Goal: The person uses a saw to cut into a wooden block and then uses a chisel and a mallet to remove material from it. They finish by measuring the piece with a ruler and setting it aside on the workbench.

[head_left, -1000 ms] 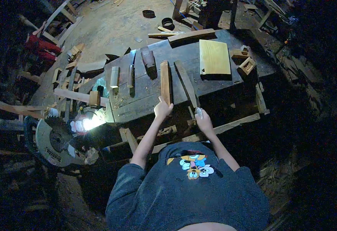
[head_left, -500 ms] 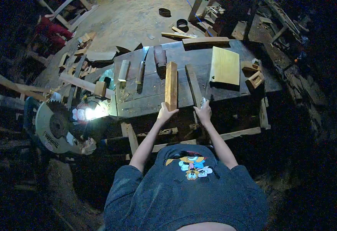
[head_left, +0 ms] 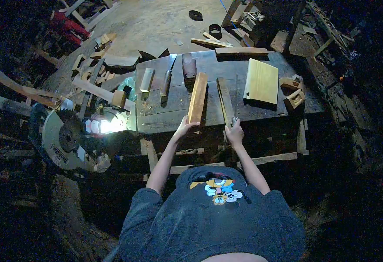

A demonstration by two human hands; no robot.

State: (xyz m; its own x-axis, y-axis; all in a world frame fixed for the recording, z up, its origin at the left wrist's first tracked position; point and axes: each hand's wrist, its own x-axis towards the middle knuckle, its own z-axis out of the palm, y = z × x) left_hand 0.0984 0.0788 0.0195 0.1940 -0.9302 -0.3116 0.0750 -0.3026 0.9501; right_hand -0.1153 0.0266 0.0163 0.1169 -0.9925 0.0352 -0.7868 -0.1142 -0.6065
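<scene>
My left hand (head_left: 186, 128) grips the near end of a reddish-brown wooden block (head_left: 198, 98), which points away from me over the workbench (head_left: 161, 115). A dark, narrow wooden strip (head_left: 224, 98) lies to the right of the block, roughly in line with it. Around its near end my right hand (head_left: 235, 133) is closed, and a small shiny piece (head_left: 234, 120) shows at the fingers. Beyond the block rests a dark brown cylindrical piece (head_left: 189, 67). A knife (head_left: 166, 81) with a dark handle lies to the left.
Left of the bench stands a circular saw (head_left: 64, 139) with its toothed blade exposed, beside a bright lamp (head_left: 109, 125). A pale board (head_left: 261, 82) and small wooden blocks (head_left: 294, 98) lie on the right. A person in red trousers (head_left: 69, 28) is at the far left.
The wooden block has tilted, its far end swinging right, and my left hand's grip has shifted underneath. The right hand has turned slightly. The whole view has shifted a little.
</scene>
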